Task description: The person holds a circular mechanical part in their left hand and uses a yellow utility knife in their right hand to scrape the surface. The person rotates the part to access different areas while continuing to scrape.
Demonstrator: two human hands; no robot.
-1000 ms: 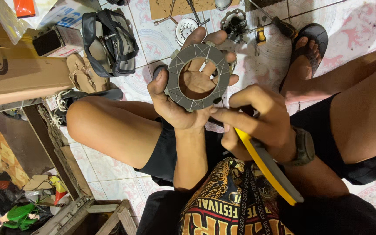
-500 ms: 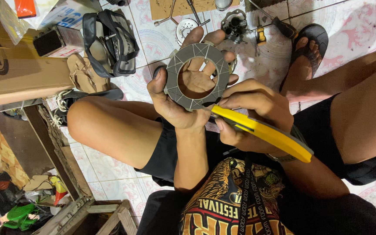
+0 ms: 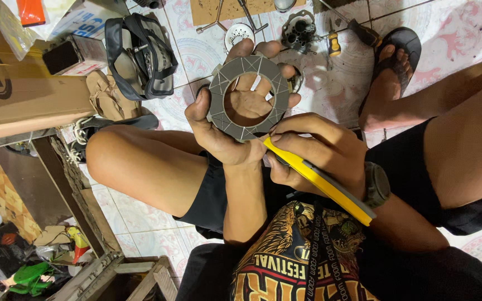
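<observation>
My left hand point(image 3: 235, 120) lies palm up with a grey ring-shaped disc point(image 3: 248, 97) resting across the fingers, thumb hooked over its left rim, so the grasp is a loose cradle and not a clench. My right hand point(image 3: 313, 156) is closed around a yellow utility knife point(image 3: 316, 179), pinched near the front, with the tip meeting the lower edge of the disc. I judge the step in hand to be scraping or trimming at that rim. To do it well I would keep the disc flat and pinned by the thumb, work with short light strokes, and angle the tip away from the palm showing through the centre hole, since a slip there goes straight into skin. Whether the blade is out I cannot tell. Around me: a black strap bag point(image 3: 140, 53) and a cardboard box point(image 3: 18, 95) to the left, a small round metal part point(image 3: 299, 28) and loose tools point(image 3: 235, 14) on the tiled floor point(image 3: 330, 83) ahead, and a foot in a black sandal point(image 3: 389, 72) to the right. My own knees crowd both sides, so my elbows have little room, and the floor parts sit right under the disc should it drop.
</observation>
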